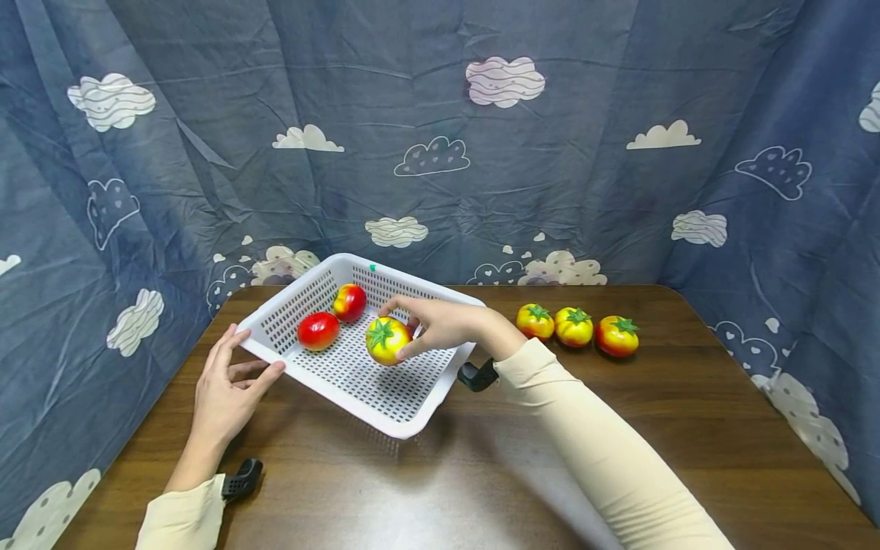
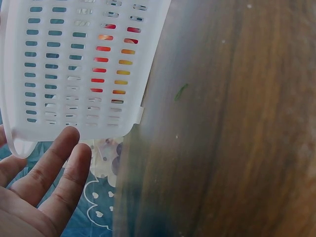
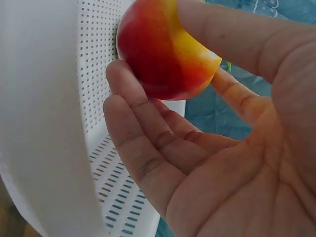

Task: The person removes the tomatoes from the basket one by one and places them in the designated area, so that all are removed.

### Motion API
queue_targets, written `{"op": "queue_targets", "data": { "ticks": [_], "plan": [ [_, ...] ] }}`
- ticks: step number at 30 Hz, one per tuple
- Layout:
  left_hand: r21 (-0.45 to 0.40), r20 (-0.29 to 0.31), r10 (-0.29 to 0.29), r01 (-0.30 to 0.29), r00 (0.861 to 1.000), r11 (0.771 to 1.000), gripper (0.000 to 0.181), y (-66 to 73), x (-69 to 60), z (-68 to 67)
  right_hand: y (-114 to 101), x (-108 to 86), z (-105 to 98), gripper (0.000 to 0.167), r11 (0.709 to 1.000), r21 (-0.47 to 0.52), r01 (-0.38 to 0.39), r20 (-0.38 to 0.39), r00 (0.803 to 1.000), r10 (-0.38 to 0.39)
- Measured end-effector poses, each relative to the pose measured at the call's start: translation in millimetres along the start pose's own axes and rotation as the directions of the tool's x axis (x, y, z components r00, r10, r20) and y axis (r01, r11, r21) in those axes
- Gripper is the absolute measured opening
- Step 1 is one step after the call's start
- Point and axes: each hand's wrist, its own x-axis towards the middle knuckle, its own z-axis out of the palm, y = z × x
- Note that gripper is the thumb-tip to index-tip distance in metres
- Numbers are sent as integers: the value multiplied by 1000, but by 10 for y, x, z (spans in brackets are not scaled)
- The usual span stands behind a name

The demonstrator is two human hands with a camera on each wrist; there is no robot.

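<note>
A white perforated plastic basket (image 1: 357, 393) stands at an angle on the table. My left hand (image 1: 227, 382) holds its left corner, with the thumb at the near rim and the fingers at the left rim; the fingers also show below the basket's wall (image 2: 74, 129) in the left wrist view. My right hand (image 1: 443, 325) pinches a yellow-and-red tomato (image 1: 386, 341) with green leaves between thumb and fingers, over the basket's inside. In the right wrist view the tomato's red side (image 3: 153, 54) faces the camera. Inside the basket lie a red fruit (image 1: 318, 331) and a red-and-yellow one (image 1: 349, 302).
Several more leafy tomatoes, among them the rightmost one (image 1: 616, 337), stand in a row to the right of the basket on the brown wooden table (image 1: 660, 428). A blue cloth with clouds (image 1: 440, 206) hangs behind the table's far edge and round its sides.
</note>
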Motion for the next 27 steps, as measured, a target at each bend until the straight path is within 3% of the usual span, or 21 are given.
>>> {"op": "queue_targets", "data": {
  "ticks": [13,27],
  "plan": [
    [3,3,-3,3,1000,1000,81,12,-4,-6,133,-215,-24,65,996,72,44,-23,999,-43],
    [-4,1,2,-2,1000,1000,81,4,-1,4,184,-432,-42,67,993,111,33,-67,997,-26]
  ]
}}
